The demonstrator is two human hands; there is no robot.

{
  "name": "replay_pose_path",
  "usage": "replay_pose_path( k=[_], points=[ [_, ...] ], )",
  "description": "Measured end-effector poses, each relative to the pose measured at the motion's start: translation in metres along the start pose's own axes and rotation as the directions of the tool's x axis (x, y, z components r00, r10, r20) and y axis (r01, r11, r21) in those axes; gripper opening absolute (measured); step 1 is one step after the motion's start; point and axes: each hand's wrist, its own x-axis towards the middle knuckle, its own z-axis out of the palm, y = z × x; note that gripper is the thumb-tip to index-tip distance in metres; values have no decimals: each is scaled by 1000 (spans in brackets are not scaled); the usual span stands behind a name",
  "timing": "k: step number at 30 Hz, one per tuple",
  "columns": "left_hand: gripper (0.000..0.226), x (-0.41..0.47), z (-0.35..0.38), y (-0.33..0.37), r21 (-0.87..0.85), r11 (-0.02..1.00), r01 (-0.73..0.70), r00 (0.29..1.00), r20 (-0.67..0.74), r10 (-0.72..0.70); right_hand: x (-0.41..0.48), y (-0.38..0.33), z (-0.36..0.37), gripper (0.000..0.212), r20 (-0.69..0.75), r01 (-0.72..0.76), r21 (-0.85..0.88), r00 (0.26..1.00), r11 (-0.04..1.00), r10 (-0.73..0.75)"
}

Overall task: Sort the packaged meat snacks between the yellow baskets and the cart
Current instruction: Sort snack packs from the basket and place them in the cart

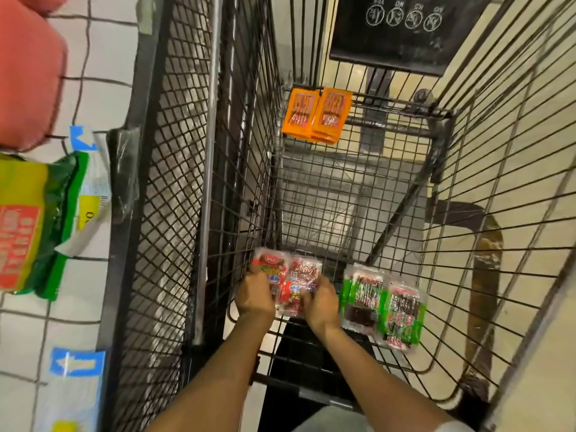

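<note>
The left hand and right hand grip the red packs from either side, as far as the blur shows, low in the cart by its left wall. Their long axis runs away from the person. Green packs lie just right of the right hand; orange packs lie far ahead.

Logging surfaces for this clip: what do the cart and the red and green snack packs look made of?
Cart: looks like metal wire with a dark coating, judging by the thin welded grid.
Red snack packs: probably glossy clear plastic film; glare and printed labels show.
Green snack packs: likewise, shiny edges.
</note>
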Motion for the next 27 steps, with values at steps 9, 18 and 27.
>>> replay_pose_path(
  k=[9,18,27],
  points=[
    [27,-19,-8,2,-95,995,-16,1000,-6,16,-8,-2,-2,46,12,-9,20,1000,1000,8],
    [19,-40,-31,2,-252,966,-62,998,-10,61,-23,-7,-20,26,-11,68,-19,998,997,-69],
    [31,-137,-85,-2,-486,733,-475,865,-412,287,-111,-46,-102,28,-77,519,-113,846,847,-528]
  ],
)
